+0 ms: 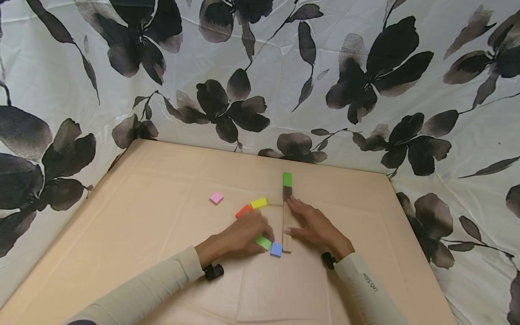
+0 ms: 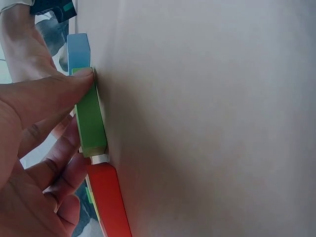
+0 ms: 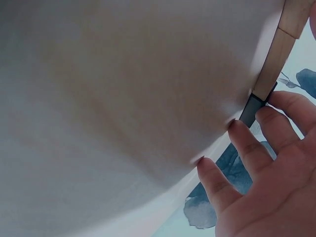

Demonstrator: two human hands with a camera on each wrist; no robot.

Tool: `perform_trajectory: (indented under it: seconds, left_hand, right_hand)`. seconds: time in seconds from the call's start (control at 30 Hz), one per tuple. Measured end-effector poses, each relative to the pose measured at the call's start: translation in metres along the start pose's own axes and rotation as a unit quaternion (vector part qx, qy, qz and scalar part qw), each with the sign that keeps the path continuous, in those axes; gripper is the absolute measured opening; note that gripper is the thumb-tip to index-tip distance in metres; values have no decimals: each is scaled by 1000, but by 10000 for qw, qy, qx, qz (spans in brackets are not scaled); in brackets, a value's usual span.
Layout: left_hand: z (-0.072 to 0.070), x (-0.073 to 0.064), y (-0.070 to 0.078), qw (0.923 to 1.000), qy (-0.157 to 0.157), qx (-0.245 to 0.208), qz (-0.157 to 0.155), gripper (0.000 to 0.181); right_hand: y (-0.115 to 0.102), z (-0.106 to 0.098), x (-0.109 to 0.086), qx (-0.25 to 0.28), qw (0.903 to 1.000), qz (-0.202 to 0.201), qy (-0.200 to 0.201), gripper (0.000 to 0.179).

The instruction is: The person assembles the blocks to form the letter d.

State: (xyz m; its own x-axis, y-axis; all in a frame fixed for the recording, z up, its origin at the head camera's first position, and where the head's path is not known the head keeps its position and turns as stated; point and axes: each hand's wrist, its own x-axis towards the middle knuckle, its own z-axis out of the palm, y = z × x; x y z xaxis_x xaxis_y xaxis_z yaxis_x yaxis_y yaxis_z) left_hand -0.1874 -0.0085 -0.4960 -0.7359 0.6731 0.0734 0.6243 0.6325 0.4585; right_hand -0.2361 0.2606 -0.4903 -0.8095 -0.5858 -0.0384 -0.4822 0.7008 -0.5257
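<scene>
Floral cloth (image 1: 300, 63) behind, table (image 1: 170, 189) in front. Right hand (image 1: 317, 223): fingers spread apart, touching right side of a near-far line: wooden blocks (image 1: 287, 225), dark block (image 1: 287, 193), dark-topped end green block (image 1: 287, 179) farthest. Left hand (image 1: 243, 230): thumb and fingers clamped on light green block (image 1: 263, 242), just left of blue block (image 1: 276, 249), which sits left of line's near end. Farther left: yellow block (image 1: 258, 203), red block (image 1: 243, 211) just beside it, pink block (image 1: 216, 198) leftmost.

Room type unclear: tan tabletop (image 1: 162, 180), flower-print cloth (image 1: 284, 76) behind.
</scene>
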Motion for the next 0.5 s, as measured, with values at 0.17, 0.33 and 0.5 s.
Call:
perform_trajectory:
  seconds: [0.17,0.33,0.5]
  left_hand:
    - [-1,0,2,10000,-16,-25,-33,23]
    - [-1,0,4,9999,-49,-51,-83,24]
    - [-1,0,5,9999,-94,-52,-104,26]
  right_hand:
    - [-1,0,0,-1,10000,12,-24,92]
    - [-1,-1,-1,15,10000,48,-40,93]
    - [0,0,-1,-4,10000,76,-53,93]
